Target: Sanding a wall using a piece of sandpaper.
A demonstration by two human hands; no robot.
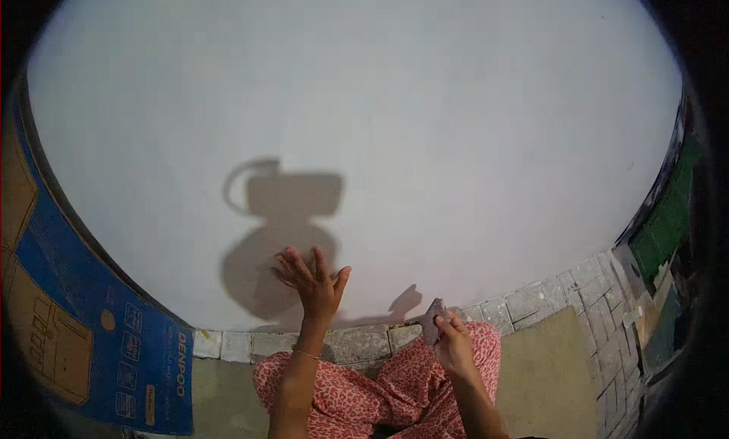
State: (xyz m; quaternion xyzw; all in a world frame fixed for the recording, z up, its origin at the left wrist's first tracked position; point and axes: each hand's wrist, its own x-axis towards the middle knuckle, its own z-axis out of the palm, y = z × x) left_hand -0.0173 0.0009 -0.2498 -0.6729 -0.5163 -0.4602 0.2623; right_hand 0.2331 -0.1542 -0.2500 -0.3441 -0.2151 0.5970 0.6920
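My left hand (313, 280) is raised with its fingers spread and touches, or nearly touches, a plain white wall (380, 120); it holds nothing. A thin bracelet sits on that wrist. My right hand (452, 339) is lower, near my knee, with its fingers closed on a small flat dark piece (431, 317), which looks like sandpaper or a rough scrap. I sit cross-legged in red patterned trousers (395, 386) close to the wall. My own shadow falls on the wall behind the left hand.
A strip of grey paving bricks (531, 302) runs along the foot of the wall. A blue and brown cardboard box (83, 325) leans at the left. Green and dark objects (668, 226) stand at the right edge. The floor (547, 378) beneath me is tan.
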